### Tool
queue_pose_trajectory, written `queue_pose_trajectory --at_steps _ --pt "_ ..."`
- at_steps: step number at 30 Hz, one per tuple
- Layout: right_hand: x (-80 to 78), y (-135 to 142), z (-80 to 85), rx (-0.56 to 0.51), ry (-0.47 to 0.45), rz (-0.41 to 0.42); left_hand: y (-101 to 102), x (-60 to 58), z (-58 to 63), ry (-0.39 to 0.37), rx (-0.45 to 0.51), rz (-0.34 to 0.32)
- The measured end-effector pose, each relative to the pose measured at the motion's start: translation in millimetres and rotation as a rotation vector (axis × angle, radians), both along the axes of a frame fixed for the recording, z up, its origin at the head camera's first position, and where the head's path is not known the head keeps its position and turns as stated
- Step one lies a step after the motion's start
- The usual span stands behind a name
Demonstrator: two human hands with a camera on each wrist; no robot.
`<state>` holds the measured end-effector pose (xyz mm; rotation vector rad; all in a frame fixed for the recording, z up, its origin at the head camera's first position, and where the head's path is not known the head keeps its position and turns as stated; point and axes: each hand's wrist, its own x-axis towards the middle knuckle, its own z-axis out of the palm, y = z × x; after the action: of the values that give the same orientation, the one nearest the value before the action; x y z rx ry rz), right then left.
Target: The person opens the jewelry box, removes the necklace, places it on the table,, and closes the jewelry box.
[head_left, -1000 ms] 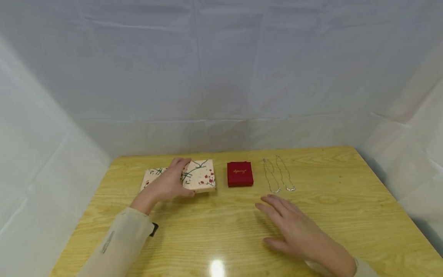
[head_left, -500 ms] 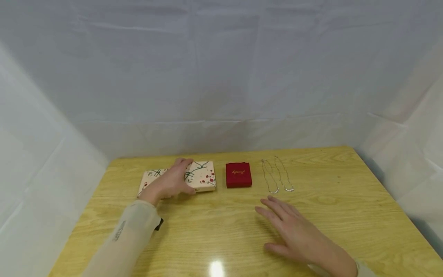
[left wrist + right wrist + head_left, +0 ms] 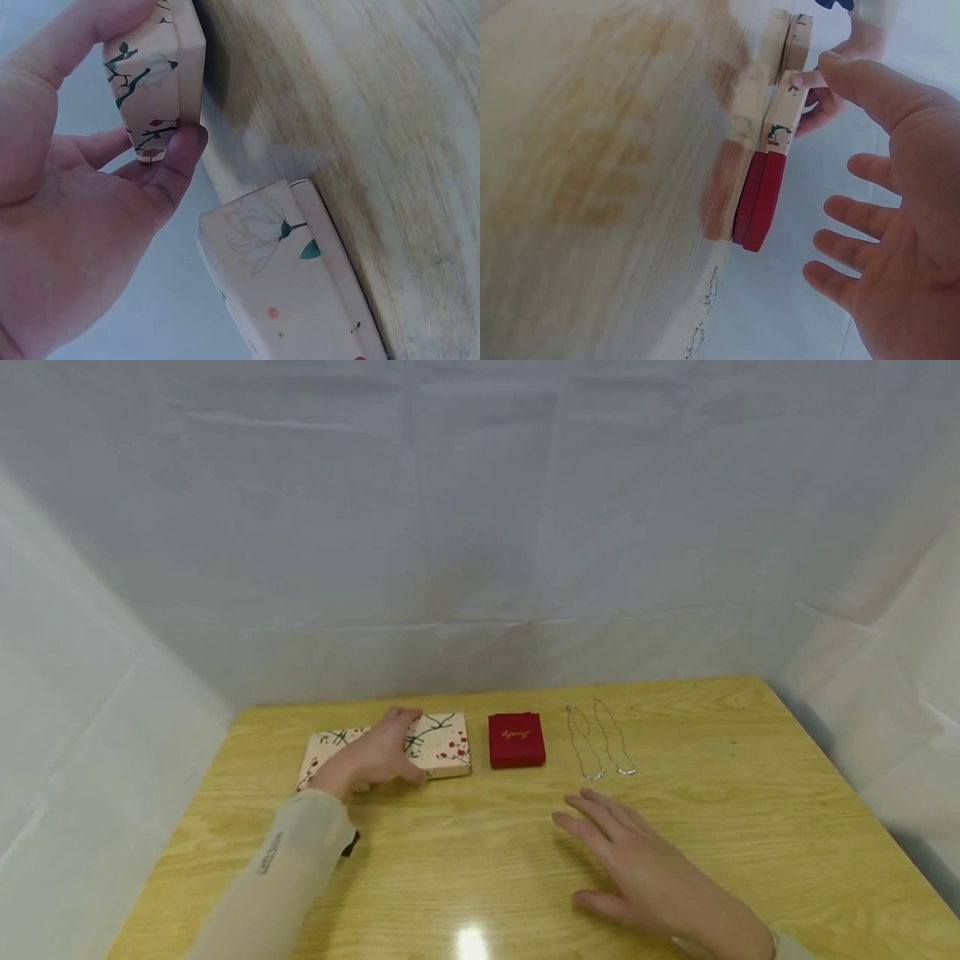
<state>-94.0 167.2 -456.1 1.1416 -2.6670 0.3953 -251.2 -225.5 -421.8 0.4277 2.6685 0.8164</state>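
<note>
My left hand (image 3: 381,752) grips a cream flower-patterned box (image 3: 442,745) from its left end, thumb on the near side and fingers over the far side. In the left wrist view, the thumb and fingers span that box (image 3: 154,82). A second cream flower-patterned box (image 3: 322,745) lies just left of it, partly behind the hand. A small red jewelry box (image 3: 517,740) with gold lettering sits to the right. Two thin silver necklaces (image 3: 585,743) lie farther right. Below them hovers my right hand (image 3: 637,860), fingers spread and holding nothing.
The glossy wood-grain table (image 3: 465,852) ends at a back edge behind the boxes. White cloth (image 3: 480,527) hangs behind it and along both sides. A bright light reflection shows near the front.
The gripped box has shifted slightly right, narrowing the gap to the red box, and the left forearm has moved right with it. My right hand stays nearly still.
</note>
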Motion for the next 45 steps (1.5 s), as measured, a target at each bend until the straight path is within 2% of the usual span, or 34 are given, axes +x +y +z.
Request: queue_pose_trajectory --at_steps 9,15,19,25,33,37,45 --pt "-1.0 0.0 -2.7 -0.001 0.033 0.006 -0.4 -3.0 -5.9 -0.022 -0.022 -0.013" --pt "-0.9 0.0 -3.6 -0.006 0.018 0.009 0.4 -3.0 -6.0 -0.019 -0.019 -0.023" --pt "-0.7 -0.3 -3.9 -0.002 0.005 0.011 0.2 -0.6 -3.4 -0.007 -0.022 -0.011" --pt "-1.0 -0.6 -4.5 0.008 0.009 0.005 -3.5 3.7 5.1 0.055 -0.057 -0.003" --pt "-1.2 -2.4 -2.8 0.017 -0.007 0.007 -20.1 10.0 13.7 0.118 -0.105 -0.003" --pt "-1.2 -3.1 -1.9 0.025 -0.029 0.002 -32.5 13.2 16.0 0.120 -0.105 -0.008" --pt "-0.7 -4.4 -2.3 0.032 -0.035 -0.003 -52.0 20.5 16.2 0.126 -0.173 0.009"
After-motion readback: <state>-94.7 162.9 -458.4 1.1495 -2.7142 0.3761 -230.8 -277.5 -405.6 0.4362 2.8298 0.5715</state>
